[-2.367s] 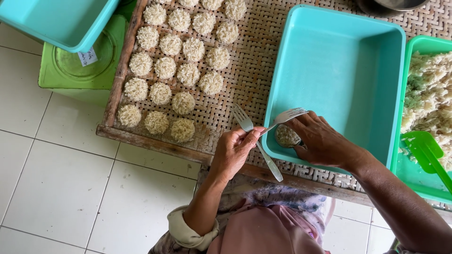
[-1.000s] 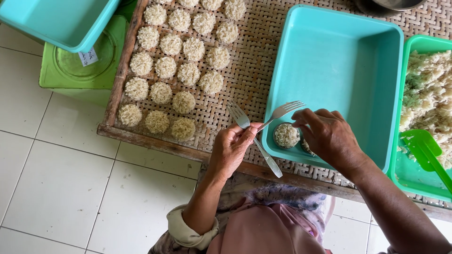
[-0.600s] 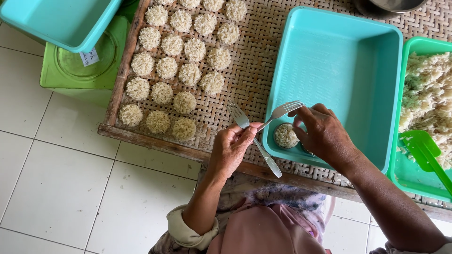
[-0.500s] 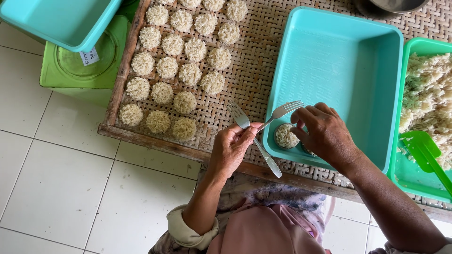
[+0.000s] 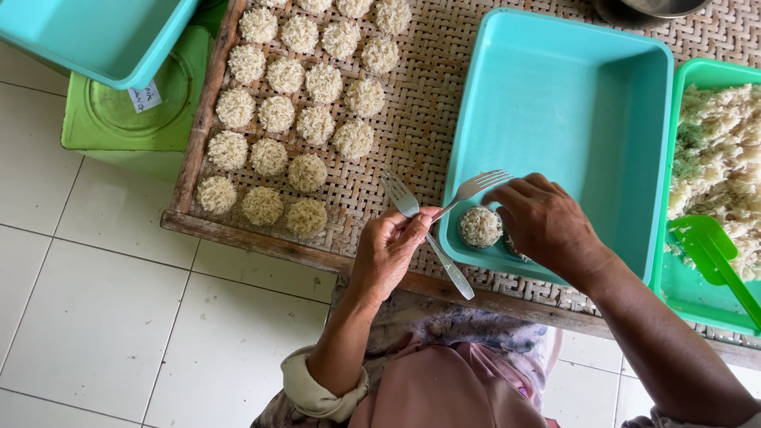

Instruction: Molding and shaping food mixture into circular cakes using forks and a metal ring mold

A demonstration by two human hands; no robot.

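My left hand (image 5: 390, 252) was curled nearly shut, thumb and fingertips pinching two forks (image 5: 432, 222) together where their handles crossed; one fork pointed its tines toward eleven o'clock over the woven mat, the other toward two o'clock, over the rim of the tray. My right hand (image 5: 548, 223) was loosely cupped, fingers bent down inside the near corner of the turquoise tray (image 5: 571, 103); I could not tell whether it gripped anything beneath the palm. Just beside its fingertips, at nine o'clock from that hand, sat one round noodle cake (image 5: 480, 227) on the tray floor, with the tines of the second fork just above it.

At ten o'clock from my left hand, rows of finished noodle cakes (image 5: 305, 111) lay on the woven bamboo mat (image 5: 412, 95). At three o'clock from my right hand stood a green tub (image 5: 697, 293) heaped with loose noodles (image 5: 717, 150), a green scoop (image 5: 709, 250) lying in it. Far out at ten o'clock, a second turquoise tray (image 5: 95, 36) rested on a green stool (image 5: 119, 119) above the white tiled floor (image 5: 119, 317).
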